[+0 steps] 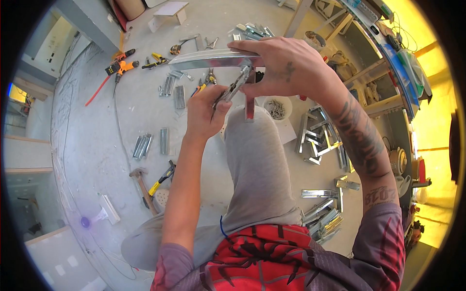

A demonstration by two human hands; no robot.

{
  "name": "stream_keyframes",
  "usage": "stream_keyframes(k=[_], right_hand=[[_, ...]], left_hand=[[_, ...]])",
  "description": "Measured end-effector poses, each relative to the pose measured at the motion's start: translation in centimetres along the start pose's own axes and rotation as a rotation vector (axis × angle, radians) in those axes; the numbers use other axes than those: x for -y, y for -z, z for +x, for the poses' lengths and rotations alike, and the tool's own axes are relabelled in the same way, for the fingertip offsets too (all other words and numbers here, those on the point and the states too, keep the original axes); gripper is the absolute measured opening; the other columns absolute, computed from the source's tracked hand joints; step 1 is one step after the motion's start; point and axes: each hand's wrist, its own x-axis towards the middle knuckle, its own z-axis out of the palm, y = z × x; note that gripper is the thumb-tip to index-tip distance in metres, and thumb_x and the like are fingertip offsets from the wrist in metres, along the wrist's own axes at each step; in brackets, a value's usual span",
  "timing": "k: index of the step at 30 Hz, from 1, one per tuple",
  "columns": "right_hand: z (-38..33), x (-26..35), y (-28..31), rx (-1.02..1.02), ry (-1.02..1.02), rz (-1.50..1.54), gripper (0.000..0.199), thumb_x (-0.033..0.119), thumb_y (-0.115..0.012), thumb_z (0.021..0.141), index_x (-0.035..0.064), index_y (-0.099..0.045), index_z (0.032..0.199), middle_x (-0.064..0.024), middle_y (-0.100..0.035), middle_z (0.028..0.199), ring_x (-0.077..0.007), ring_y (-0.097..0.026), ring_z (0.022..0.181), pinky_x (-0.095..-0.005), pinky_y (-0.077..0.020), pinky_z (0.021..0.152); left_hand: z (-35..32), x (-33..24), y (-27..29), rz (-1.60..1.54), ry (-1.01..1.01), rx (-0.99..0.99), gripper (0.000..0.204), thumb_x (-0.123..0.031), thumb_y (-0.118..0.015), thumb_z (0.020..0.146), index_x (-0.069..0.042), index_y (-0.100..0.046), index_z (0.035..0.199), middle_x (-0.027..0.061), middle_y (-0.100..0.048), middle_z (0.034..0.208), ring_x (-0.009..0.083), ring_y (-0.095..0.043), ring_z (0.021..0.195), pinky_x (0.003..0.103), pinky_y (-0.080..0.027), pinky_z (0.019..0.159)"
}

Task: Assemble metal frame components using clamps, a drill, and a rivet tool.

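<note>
We had the channel (208, 62) up near 12 o'clock, above the knee (255, 133), its long run pointing to 9 o'clock & the leg (250, 105) hanging toward 6. The pliers (232, 88) met it at the corner, tip aimed approx. 1 o'clock. To do this step well, we judged, the R hand (289, 65) had to act as the vise: firm on the corner end, so the long run couldn't twist or swing. Our L hand (206, 109) needed a slow, even squeeze w/ the tip square to the metal; a skewed bite might've slipped or bent the lip. We also wanted the R thumb well clear of the tip, esp. as thin edges can cut bare skin.

R fingers were clamped on the channel, laid over its top w/ the thumb below; L fingers were wrapped round the pliers' handles. Whether the tip had bitten, we couldn't tell.

As for looks: the channel was thin, silvery & shiny, w/ long parallel ridges & a slight bow, prob. just lens bend. The leg showed red near its lower end, maybe a shirt reflection. Whether channel & leg were 1 pc, we couldn't make out.
</note>
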Motion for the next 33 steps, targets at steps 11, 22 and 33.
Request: stream_keyframes(k=[11, 22, 33], right_hand=[[0.0, 0.2, 0.1, 0.017, -0.034, -0.007, 0.075, 0.037, -0.071, 0.062, 0.0116, -0.057, 0.131, -0.0115, -0.070, 0.086, -0.0320, -0.067, 0.074, -0.0394, -0.0534, 0.066], [0.1, 2.7, 1.2, -0.627, 0.419, -0.279, 0.067, 0.033, -0.081, 0.067, 0.0140, -0.059, 0.127, -0.0133, -0.059, 0.104, -0.0287, -0.060, 0.089, -0.0381, -0.0495, 0.076], [4.5, 9.4, -12.9, 0.216, 0.023, 0.899, 0.056, 0.020, -0.070, 0.077, -0.0057, -0.050, 0.122, -0.0152, -0.062, 0.085, -0.0220, -0.061, 0.082, -0.0325, -0.0495, 0.077]], left_hand=[[0.2, 0.9, -0.7, 0.100, -0.046, -0.029, 0.042, -0.045, -0.059, 0.088, -0.003, -0.061, 0.079, 0.0105, -0.050, 0.062, 0.0299, -0.051, 0.054, 0.036, -0.040, 0.052], [-0.4, -0.8, 1.0, 0.250, 0.041, -0.183, 0.048, -0.046, -0.053, 0.094, -0.003, -0.056, 0.071, 0.0130, -0.048, 0.055, 0.0335, -0.052, 0.053, 0.039, -0.039, 0.050], [-7.4, -5.1, 10.4, 0.325, 0.482, -0.293, 0.051, -0.048, -0.054, 0.095, 0.001, -0.063, 0.084, 0.0200, -0.062, 0.075, 0.0356, -0.062, 0.070, 0.042, -0.046, 0.062]])
